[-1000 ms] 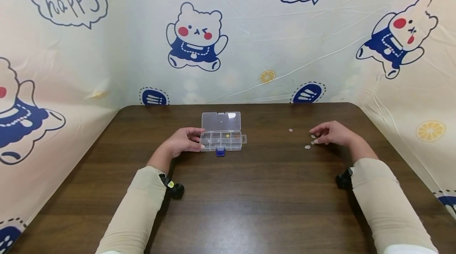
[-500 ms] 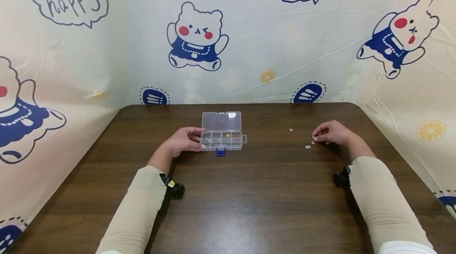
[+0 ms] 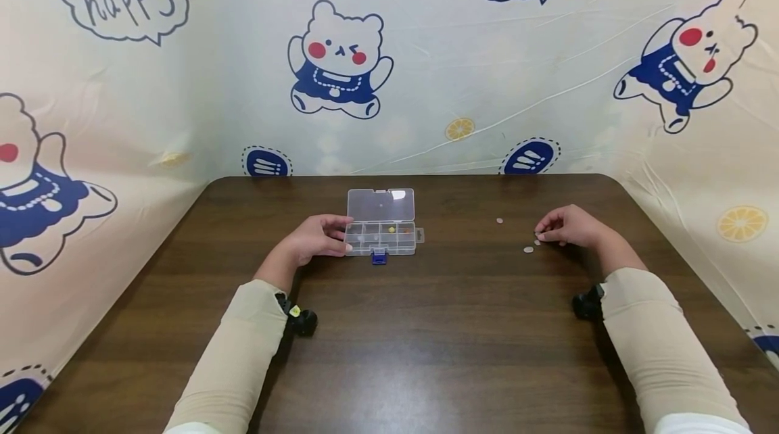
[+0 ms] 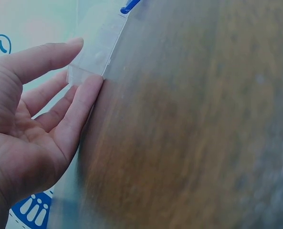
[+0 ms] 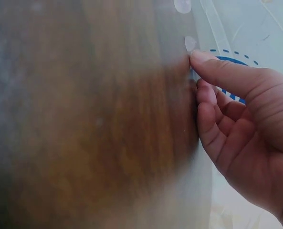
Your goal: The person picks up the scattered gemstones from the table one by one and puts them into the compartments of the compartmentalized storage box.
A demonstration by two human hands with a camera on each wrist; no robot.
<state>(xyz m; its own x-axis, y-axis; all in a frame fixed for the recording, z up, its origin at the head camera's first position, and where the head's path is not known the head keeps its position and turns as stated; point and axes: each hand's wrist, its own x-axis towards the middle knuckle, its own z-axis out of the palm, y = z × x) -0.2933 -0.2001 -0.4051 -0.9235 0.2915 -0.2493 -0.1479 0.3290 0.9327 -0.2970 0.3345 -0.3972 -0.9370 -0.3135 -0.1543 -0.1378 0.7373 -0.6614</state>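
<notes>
A clear plastic compartment box (image 3: 380, 238) stands on the table, its transparent lid (image 3: 381, 205) raised at the back and a blue latch (image 3: 379, 257) in front. My left hand (image 3: 316, 239) holds the box's left end, thumb at the front corner, fingers behind. A yellow bit (image 3: 391, 230) and an orange bit (image 3: 407, 231) lie in its back compartments. To the right, my right hand (image 3: 572, 226) reaches down with thumb and forefinger together round a small pale piece, mostly hidden by the fingertips. Beside the thumb lies another flat translucent piece (image 5: 191, 44).
Two more flat pieces lie on the brown table (image 3: 426, 339): an oval one (image 3: 528, 250) in front of my right hand, a pinkish one (image 3: 500, 220) to its left. A printed cloth (image 3: 426, 69) with cartoon bears rises behind and at both sides.
My right thumb and fingers have drawn together over one small piece, which showed between them a second ago. My left hand keeps its place on the box. The head view has shifted slightly.
</notes>
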